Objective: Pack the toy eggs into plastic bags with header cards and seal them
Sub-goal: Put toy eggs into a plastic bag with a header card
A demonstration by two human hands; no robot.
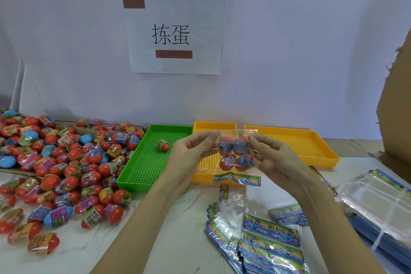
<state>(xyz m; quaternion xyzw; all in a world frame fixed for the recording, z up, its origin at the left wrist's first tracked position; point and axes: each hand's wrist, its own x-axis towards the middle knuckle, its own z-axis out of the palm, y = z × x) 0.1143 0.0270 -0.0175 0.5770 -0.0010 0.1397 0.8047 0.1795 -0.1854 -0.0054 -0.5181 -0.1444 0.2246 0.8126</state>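
Far left of the bench (169, 218), I saw the loose toy eggs (66, 162) heaped in a big pile, wrapped, mostly red with a few blue. Next came the green tray (133, 173) with a single egg (163, 145) lying in it. My left hand (189, 158) was raised over the trays, fingers curled, pinching the top left edge of the plastic bag (235, 151). The bag hung between both hands above the near yellow tray (213, 125), with four eggs inside, mouth apparently unsealed. My right hand (273, 160) pinched the top right edge the same way. The second yellow tray (311, 155) sat just right of the first. Header cards (271, 233) and bags lay in front on the bench, and a stack of clear bags (378, 204) sat far right.

Handling guess: film thin, floppy and slick, eggs hard, light and prone to roll. Best hold looked like the top corners, so the load sags down clear of the seal strip.
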